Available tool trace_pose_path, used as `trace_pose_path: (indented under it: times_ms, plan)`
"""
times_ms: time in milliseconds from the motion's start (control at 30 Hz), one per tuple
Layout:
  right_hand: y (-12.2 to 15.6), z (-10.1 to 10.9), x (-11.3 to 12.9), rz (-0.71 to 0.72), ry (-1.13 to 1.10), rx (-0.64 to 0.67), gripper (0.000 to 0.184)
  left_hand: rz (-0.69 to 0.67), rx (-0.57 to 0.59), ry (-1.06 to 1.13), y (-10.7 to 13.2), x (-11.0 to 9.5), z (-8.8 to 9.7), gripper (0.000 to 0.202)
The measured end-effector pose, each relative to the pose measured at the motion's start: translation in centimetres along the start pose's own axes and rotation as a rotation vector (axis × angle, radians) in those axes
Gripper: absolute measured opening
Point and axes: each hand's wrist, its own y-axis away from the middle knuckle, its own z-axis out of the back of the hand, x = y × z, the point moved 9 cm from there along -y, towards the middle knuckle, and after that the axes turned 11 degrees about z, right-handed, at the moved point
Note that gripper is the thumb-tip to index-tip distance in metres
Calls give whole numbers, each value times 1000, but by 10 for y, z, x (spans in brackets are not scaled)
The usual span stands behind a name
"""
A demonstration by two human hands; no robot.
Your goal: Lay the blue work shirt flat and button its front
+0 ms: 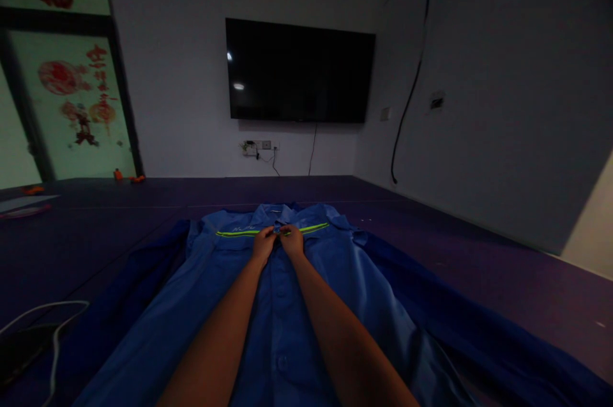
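A blue long-sleeved work shirt (352, 279) is spread on the purple floor (431, 228); its placket (275, 298) is pinched below the collar (274, 211) by the left hand (264, 243) and right hand (292, 241), held close together.

The room is dim. At 12 o'clock a black television (301, 71) hangs on a grey wall (172, 75), with sockets (262, 145) below it. At 10 o'clock stands a dark-framed, pale green glass door (57, 100) bearing red decorations (60, 77). A black cable (414, 82) dangles at 1 o'clock. Brighter light falls at 3 o'clock, beside the dark purple floor (445, 234).
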Motion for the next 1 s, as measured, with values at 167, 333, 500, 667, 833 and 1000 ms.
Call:
trace_pose_path:
  times_ms: [167, 333, 500, 667, 833, 1000]
  plan:
    - [1, 0, 0, 3, -7, -1, 20, -10, 4, -23, 1, -2, -1, 26]
    - [1, 0, 2, 15, -11, 7, 21, -20, -4, -40, 1, -3, -1, 26]
    - [1, 0, 3, 19, -7, 16, 20, -26, -15, -49, 3, -5, -1, 22]
    - [1, -1, 2, 17, 0, 21, 20, -25, -30, -55, 6, -8, 0, 21]
    - [1, -1, 2, 16, 6, 24, 20, -21, -33, -61, 7, -9, 0, 18]
    - [1, -1, 2, 15, 11, 25, 19, -22, -42, -72, 7, -10, 1, 18]
